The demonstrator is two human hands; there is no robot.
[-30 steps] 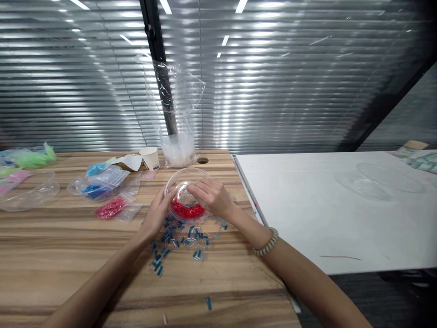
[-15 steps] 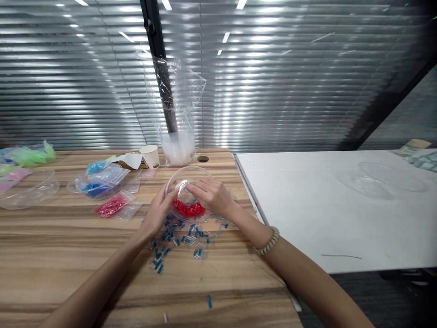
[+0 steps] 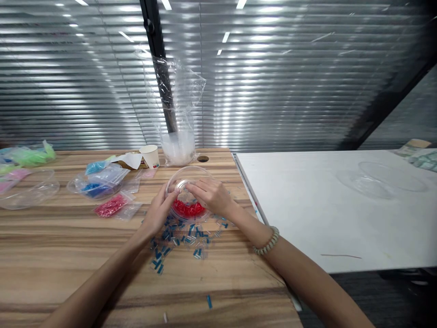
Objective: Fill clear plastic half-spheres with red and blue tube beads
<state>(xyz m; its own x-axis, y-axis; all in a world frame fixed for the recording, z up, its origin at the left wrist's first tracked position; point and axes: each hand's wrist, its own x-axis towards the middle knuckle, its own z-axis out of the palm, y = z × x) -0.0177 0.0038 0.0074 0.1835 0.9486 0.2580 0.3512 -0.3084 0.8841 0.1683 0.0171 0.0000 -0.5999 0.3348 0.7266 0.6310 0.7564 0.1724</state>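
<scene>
A clear plastic bowl (image 3: 189, 169) stands tilted in front of me, with short red tube-like beads (image 3: 188, 209) heaped along its lower side. My left hand (image 3: 160, 207) grips the left rim, thumb inside. Over the right side of the bowl reaches my right hand (image 3: 211, 196), its fingers closed in a pinch near the bowl's middle; what they hold, if anything, is hidden. A shiny round silvery spot (image 3: 182, 184) shows between both hands. Blue and clear tube beads (image 3: 186, 237) lie scattered on the wooden table (image 3: 102, 255) below the bowl.
Left of the bowl lie a bag of pink-red beads (image 3: 111, 206) and a clear dish (image 3: 77, 187) with blue beads and bags. Behind stand a paper cup (image 3: 150, 156) and a bagged stack of clear cups (image 3: 179, 148). Clear lids (image 3: 392, 177) rest on the white table (image 3: 290, 205).
Very little differs. Both hands stay at the bowl with only slight finger movement, and the red beads have shifted a little.
</scene>
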